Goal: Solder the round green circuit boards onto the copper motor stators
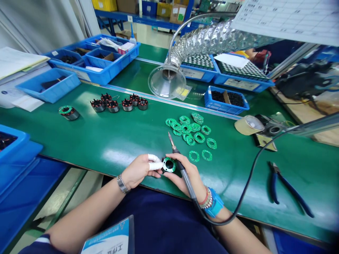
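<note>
Close to the bench's front edge, my left hand, with white covers on two fingers, grips a motor stator topped by a ring-shaped circuit board. My right hand is closed around a soldering iron, its tip pointing up and away from the board. Fingertips of that same hand also touch the stator's right side. The stator's lower body is mostly hidden by my fingers. Beyond my hands lie several loose green ring circuit boards, some overlapping. Several wound stators stand farther back on the left.
A stator with a board sits at left. Cutting pliers and a tape roll lie right. The iron's cable loops over my right forearm. A fume-extractor hood hangs beyond the boards, with blue bins behind.
</note>
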A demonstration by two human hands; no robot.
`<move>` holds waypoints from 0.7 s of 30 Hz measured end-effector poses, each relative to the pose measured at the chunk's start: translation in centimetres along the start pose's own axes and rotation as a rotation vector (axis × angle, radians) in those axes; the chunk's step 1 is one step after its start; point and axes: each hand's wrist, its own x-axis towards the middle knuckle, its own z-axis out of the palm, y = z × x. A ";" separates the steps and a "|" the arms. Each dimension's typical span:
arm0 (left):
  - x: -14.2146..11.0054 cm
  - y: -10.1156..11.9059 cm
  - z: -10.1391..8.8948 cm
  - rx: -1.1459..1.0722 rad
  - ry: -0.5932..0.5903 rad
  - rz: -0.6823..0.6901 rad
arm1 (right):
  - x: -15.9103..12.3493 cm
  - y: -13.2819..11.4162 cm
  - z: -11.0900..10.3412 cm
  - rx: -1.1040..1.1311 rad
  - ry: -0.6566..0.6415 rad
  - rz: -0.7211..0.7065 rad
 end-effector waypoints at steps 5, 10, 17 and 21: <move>0.0 -0.3 -0.2 -0.018 0.008 0.022 | -0.1 -0.3 0.2 -0.012 0.021 0.022; 0.1 -0.1 -0.1 -0.010 0.000 0.016 | -0.2 -0.6 0.5 -0.028 0.063 0.018; -0.3 -0.1 -0.3 -0.024 -0.019 0.003 | -0.3 -0.5 0.7 -0.049 0.079 0.021; -0.6 -0.5 -0.6 -0.047 -0.036 0.009 | -0.3 -0.4 0.6 -0.030 0.073 0.029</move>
